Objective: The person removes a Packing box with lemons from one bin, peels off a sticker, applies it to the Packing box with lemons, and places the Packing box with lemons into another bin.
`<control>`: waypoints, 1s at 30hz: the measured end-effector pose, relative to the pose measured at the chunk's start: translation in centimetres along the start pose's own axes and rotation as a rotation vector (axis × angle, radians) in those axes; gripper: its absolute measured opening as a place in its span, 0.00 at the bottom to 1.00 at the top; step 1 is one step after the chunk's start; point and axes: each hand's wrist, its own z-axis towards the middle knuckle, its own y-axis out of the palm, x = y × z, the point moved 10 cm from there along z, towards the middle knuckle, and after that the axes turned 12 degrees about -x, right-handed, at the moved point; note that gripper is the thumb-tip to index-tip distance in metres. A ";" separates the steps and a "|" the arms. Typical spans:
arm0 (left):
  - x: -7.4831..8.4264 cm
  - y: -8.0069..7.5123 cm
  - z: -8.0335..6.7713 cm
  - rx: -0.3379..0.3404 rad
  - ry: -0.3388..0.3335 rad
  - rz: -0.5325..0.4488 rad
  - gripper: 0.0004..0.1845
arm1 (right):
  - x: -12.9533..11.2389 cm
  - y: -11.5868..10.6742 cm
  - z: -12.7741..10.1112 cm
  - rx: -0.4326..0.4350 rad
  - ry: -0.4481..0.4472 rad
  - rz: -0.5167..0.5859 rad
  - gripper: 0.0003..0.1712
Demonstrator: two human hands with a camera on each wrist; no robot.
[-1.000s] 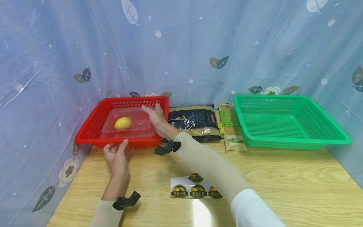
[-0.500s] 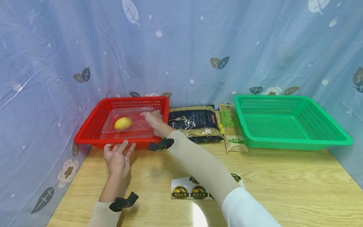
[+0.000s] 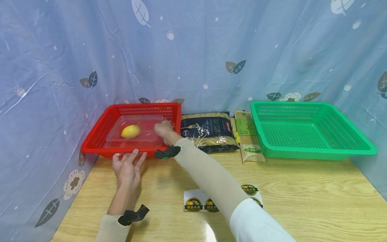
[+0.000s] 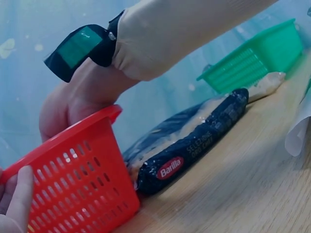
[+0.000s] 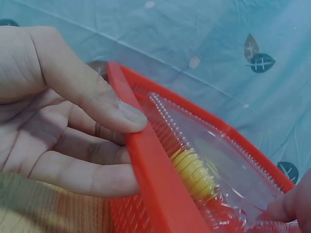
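Head view: red basket [image 3: 96, 136] holds clear box [image 3: 145, 134] with lemon [image 3: 130, 131]; right grip [image 3: 164, 129] pinches box.

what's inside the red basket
The red basket holds a clear plastic box with a yellow lemon in it. The right hand reaches in and touches the box, hiding its near right corner.

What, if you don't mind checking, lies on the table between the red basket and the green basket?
In the head view, two packets lie between the red basket and the green basket: a dark pasta bag and a slimmer tan packet.
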 end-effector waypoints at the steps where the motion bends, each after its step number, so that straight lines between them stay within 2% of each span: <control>1: 0.0 0.0 0.0 -0.001 -0.001 0.003 0.29 | 0.1 0.1 0.1 -0.006 0.004 0.013 0.29; 8: -0.1 -0.1 -0.1 0.004 0.002 0.001 0.30 | 0.2 0.3 0.1 -0.035 -0.014 0.086 0.17; 21: -0.2 0.1 -0.1 0.010 -0.004 -0.007 0.28 | -0.8 -0.1 -0.6 -0.033 -0.105 0.045 0.15; 30: -0.3 -0.1 -0.1 0.014 -0.017 -0.011 0.25 | -1.3 0.0 -1.3 -0.047 -0.123 0.087 0.11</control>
